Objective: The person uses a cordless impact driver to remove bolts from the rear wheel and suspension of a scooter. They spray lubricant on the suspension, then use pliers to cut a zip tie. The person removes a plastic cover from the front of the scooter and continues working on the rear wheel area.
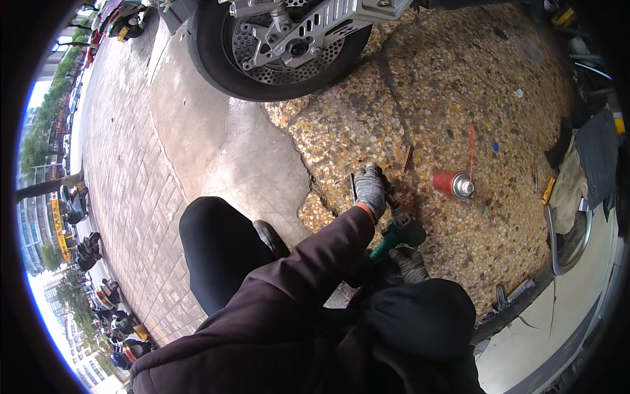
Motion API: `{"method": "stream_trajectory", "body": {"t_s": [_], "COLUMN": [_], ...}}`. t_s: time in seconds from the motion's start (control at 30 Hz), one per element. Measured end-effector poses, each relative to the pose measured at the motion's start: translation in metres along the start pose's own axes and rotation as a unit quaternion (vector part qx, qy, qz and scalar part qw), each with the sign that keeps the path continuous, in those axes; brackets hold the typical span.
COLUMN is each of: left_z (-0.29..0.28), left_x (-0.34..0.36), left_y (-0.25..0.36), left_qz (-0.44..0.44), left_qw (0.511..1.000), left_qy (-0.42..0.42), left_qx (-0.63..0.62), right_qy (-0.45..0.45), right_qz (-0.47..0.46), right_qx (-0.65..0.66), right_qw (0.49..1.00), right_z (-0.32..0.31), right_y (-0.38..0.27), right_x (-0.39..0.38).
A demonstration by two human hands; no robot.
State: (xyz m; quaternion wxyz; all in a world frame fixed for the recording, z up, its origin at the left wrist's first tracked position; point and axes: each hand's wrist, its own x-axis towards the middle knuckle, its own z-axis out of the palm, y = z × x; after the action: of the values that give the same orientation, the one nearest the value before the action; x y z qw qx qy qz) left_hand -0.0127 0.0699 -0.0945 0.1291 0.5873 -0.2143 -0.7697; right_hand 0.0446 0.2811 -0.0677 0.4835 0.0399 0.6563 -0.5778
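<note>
My left hand (pixel 371 188), in a grey knit glove, is closed just above the paving. A thin metal edge shows beside its fingers, but what it holds is mostly covered. Close to its right lies the dark nose of a green power tool (pixel 401 231), whose handle slants down toward my body. Against the tool's lower side is a grey shape like a gloved hand (pixel 411 264), apparently my right hand; my knee hides its arm and the fingers do not show clearly. A red spray can (pixel 452 184) with a thin red straw lies on its side to the right.
A motorbike wheel (pixel 279 88) with a silver swingarm stands ahead. A slim reddish-brown piece (pixel 408 158) lies on the pebbled ground (pixel 459 105). Cloths (pixel 587 161) and a pale body panel (pixel 551 328) are at the right. Parked scooters (pixel 108 292) line the far left.
</note>
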Motion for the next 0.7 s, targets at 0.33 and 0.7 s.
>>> {"method": "stream_trajectory", "body": {"t_s": [0.33, 0.7], "left_z": [-0.017, 0.067], "left_x": [-0.068, -0.144], "left_y": [0.067, 0.221], "left_qz": [-0.065, 0.038], "left_qw": [0.994, 0.962], "left_qy": [-0.018, -0.229], "left_qx": [-0.082, -0.144], "right_qy": [-0.127, -0.084], "right_qz": [-0.103, -0.302], "right_qx": [0.126, -0.089], "right_qw": [0.978, 0.945], "right_z": [0.027, 0.046], "right_y": [0.012, -0.237], "right_x": [0.012, 0.01]}}
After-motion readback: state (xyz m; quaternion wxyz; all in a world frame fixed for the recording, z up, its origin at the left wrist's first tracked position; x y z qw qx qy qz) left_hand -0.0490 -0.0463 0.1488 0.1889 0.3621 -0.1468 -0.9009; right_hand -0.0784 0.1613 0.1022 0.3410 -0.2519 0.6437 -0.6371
